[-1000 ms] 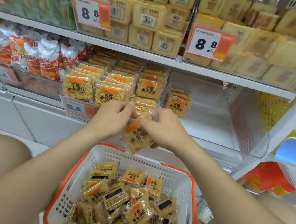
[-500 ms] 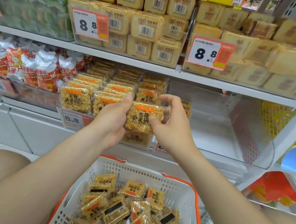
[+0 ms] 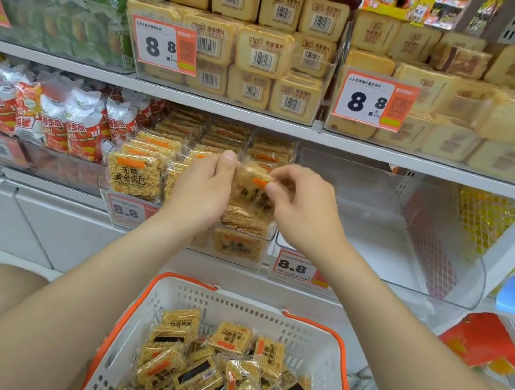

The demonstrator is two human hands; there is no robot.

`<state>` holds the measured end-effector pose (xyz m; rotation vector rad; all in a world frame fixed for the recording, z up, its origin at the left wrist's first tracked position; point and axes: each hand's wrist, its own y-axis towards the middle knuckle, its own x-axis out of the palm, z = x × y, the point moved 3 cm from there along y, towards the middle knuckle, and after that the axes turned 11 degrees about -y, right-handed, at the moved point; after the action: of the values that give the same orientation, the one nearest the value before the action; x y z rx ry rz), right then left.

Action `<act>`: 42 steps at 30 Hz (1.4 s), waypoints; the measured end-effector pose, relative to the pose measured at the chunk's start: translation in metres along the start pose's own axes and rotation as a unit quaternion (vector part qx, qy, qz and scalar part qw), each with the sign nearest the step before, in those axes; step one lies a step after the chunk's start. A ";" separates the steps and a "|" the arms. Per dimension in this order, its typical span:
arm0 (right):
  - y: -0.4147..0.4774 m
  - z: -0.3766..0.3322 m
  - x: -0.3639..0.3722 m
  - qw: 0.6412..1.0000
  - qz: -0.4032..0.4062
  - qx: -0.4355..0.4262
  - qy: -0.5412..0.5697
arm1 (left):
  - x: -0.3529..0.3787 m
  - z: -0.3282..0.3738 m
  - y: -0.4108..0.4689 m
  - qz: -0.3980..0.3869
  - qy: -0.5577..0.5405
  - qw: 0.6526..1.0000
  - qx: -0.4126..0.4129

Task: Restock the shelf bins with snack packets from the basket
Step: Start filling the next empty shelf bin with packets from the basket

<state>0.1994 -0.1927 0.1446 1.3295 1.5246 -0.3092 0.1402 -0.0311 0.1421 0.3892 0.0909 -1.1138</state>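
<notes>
While both hands hold one snack packet [image 3: 251,190] between them, it hangs just above a low stack of like packets [image 3: 242,221] at the front right corner of the shelf bin [image 3: 267,246]. The left hand [image 3: 203,190] pinches the packet's left edge with thumb and fingers. The right hand [image 3: 305,213] pinches its right edge, fingers curled.

Left of the left hand, the same bin holds upright rows of these packets, and the front packet [image 3: 134,176] faces out with an orange label. Further left are red-and-white bags [image 3: 60,122] in their own bin.

Below the hands, between the forearms, is one white basket [image 3: 248,313] with an orange rim. Its heap of packets [image 3: 208,378] overlaps too much for an exact count, though it is well over a dozen.

Just right of the right hand is a clear bin [image 3: 436,288] with a curved front wall, its bare floor showing back to a mesh side.

Above the hands, the upper shelf carries two clear bins of pale square biscuit packs [image 3: 264,52], each fronted by an 8.8 price tag [image 3: 163,45].
</notes>
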 end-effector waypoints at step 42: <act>0.053 0.002 0.047 0.965 -0.017 -0.079 -0.249 | -0.005 -0.022 0.016 -0.164 0.455 0.875 0.033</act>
<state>0.2527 -0.1491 0.1280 1.0048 1.1218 -0.4916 0.1548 -0.0125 0.1270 0.9680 0.9854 -1.1829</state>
